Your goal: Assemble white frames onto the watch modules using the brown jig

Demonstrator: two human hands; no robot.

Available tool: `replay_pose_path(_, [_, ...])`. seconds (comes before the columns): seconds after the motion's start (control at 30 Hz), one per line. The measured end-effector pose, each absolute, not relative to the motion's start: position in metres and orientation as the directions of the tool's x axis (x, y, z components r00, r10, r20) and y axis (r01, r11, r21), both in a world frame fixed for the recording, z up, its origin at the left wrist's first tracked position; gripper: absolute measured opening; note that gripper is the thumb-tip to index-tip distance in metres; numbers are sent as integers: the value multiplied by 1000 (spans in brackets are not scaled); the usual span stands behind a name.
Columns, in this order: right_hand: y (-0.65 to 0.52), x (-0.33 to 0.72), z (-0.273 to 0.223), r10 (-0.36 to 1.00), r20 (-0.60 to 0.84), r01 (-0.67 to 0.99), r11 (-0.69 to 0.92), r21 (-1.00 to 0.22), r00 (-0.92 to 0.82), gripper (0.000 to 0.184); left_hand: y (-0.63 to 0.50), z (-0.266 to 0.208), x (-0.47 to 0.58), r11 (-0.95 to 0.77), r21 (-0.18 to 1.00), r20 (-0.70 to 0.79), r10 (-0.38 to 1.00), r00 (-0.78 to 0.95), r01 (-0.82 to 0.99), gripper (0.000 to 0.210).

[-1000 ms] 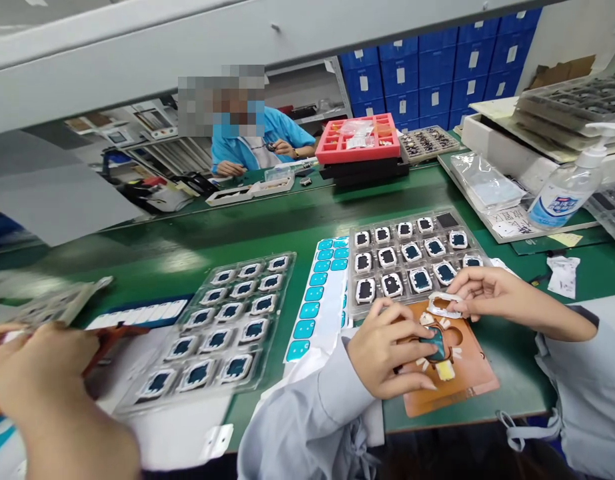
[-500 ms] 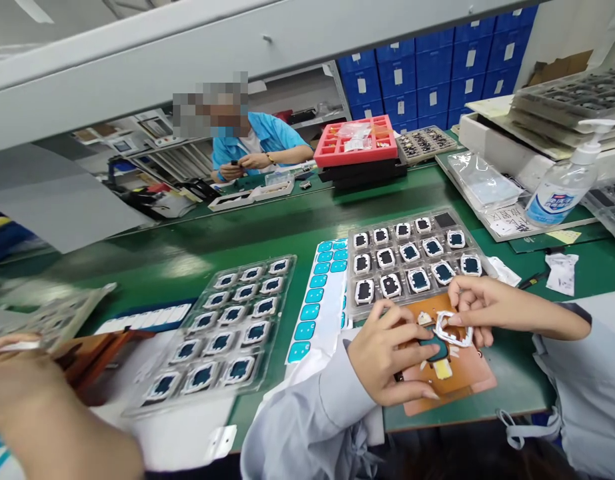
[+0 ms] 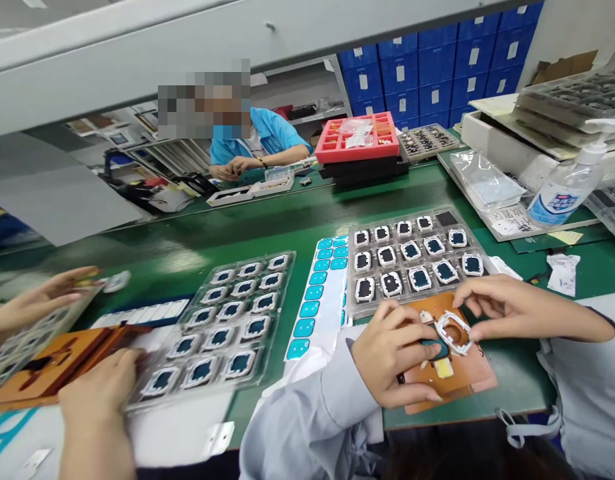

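Right hand point(image 3: 507, 308) pinches the thin white plastic frame point(image 3: 453, 331) at its rim, over the orange fixture plate point(image 3: 462, 377); left hand point(image 3: 395, 360) fingers press the dark teal part point(image 3: 436, 348) down. Frame looks light, flexible, fragile: hold edges.

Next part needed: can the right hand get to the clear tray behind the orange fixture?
Probably yes: the right hand is beside the clear tray, nothing between, but it holds a white frame.
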State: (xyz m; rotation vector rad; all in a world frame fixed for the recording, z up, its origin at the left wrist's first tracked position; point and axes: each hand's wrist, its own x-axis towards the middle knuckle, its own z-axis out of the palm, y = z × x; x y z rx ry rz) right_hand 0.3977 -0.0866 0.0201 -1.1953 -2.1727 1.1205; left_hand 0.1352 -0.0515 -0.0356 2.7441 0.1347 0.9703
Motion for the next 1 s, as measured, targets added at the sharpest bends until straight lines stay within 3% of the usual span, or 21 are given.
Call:
replay_pose_path(0.07, [-85,403,19,797,83,467,430,-773,-598,34,-53,-31,135,-968,251,589,172,790,24,50])
replay_pose_path(0.17, [-83,404,15,734,125,403,497,-768,-667,27,-53,-25,132,-964,265,542,180,821,36,45])
replay_pose_path(0.43, [-82,395,8,718,211,432,598,-675,-663,33,-48,-35,132,-980,197,579,145,802,34,42])
replay_pose_path(0.63, [-85,394,9,686,315,394,667,-633,-656,32,-52,-25,132,-968,252,589,163,792,12,40])
replay_pose_path(0.83, [-85,393,10,689,331,402,674,-620,-645,24,-53,-23,130,-965,257,544,182,819,45,40])
replay_pose_path(1.0, [-88,384,5,684,395,405,702,-585,-613,23,-51,-26,133,-950,296,648,273,711,96,43])
